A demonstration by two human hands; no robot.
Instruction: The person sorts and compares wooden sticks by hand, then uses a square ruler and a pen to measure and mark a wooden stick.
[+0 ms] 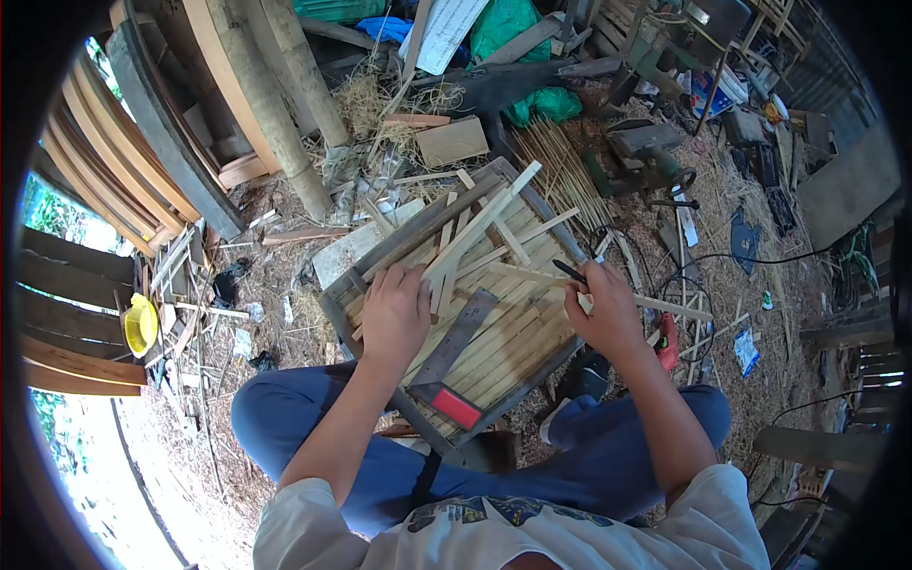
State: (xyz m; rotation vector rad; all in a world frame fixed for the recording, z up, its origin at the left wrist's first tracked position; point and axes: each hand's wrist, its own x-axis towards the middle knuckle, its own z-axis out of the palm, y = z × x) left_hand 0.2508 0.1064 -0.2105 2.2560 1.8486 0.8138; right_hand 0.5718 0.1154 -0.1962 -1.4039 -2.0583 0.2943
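My left hand [394, 318] is closed around the near end of a pale wooden strip [489, 217], which slants up and away to the right. A dark pen-like marking tool [569, 271] is pinched in my right hand [608, 309], its end pointing left. Another thin wooden strip [674, 309] passes by my right hand; whether the fingers touch it is hidden. Below both hands is a slatted wooden work table [518, 332] with a dark frame. On it lies a try square [461, 337] with a dark blade and a red-faced stock, between my hands.
Several loose strips [513, 242] cross the table's far part. A red tool [668, 342] lies right of the table, near a black cable [750, 256]. Thin sticks [560, 166] are bundled beyond. Bamboo poles [271, 114] lean at left, near a yellow basin [141, 325]. Shavings cover the ground.
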